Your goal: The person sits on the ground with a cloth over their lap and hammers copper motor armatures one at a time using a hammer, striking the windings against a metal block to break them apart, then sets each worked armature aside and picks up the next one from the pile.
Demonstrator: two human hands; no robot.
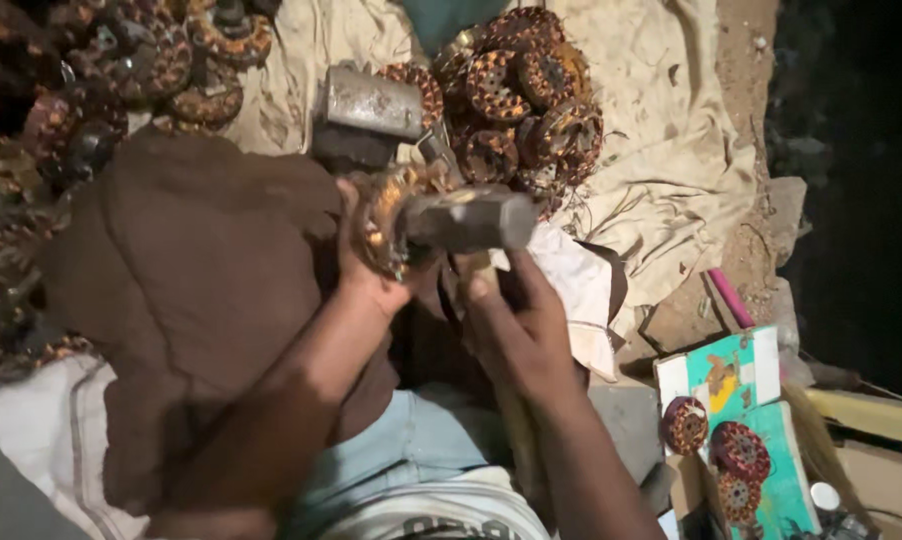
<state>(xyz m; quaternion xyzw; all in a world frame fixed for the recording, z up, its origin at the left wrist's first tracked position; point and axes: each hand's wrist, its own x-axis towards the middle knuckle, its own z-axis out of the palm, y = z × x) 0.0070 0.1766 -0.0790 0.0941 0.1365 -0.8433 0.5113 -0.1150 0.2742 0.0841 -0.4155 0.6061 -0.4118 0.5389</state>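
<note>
left hand point(366, 265) grips copper-wound coil point(386, 225) | right hand point(516, 320) clasps hammer point(471, 220) (handle apparently wooden), head raised

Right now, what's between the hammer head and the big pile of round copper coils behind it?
In the head view, a grey metal block sits between the hammer head and part of the coil pile; elsewhere they nearly touch.
</note>
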